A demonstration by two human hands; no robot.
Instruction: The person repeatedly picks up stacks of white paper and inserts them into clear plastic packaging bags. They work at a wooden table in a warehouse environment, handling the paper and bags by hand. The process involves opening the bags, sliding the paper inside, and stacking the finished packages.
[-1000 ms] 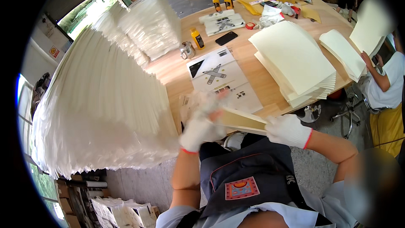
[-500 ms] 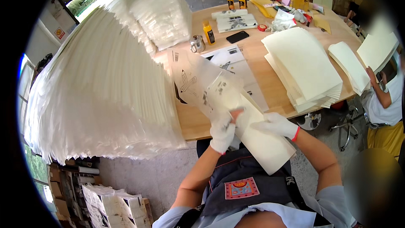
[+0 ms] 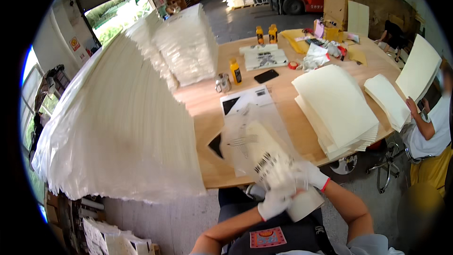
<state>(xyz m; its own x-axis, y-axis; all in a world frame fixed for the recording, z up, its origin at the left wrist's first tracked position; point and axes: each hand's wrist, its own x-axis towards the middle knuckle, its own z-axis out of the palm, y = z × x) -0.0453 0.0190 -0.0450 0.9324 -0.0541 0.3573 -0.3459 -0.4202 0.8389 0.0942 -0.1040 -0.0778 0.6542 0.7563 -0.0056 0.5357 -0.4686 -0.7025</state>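
Note:
Both hands wear white gloves. In front of my body I hold a clear printed plastic bag (image 3: 240, 144) over the near table edge, its far end blurred. Cream sheets (image 3: 306, 205) lie partly inside it, their near end sticking out toward me. My left hand (image 3: 276, 202) is closed on the bag near its mouth. At the right side of the sheets, my right hand (image 3: 309, 175) grips them, its fingers partly veiled by film. Under the bag lies a white printed sheet (image 3: 262, 97) with black corners.
A tall pile of plastic bags (image 3: 127, 123) fills the left. Cream sheets are stacked (image 3: 335, 108) at right, beside a smaller stack (image 3: 384, 97). Farther back are a phone (image 3: 266, 76), a juice bottle (image 3: 235, 72) and a metal mug (image 3: 222, 83). A seated person (image 3: 432, 123) holds a sheet.
The cream sheets have gone deeper into the bag. Both hands sit lower and nearer my body, and the view has tilted up, showing more of the forklift behind.

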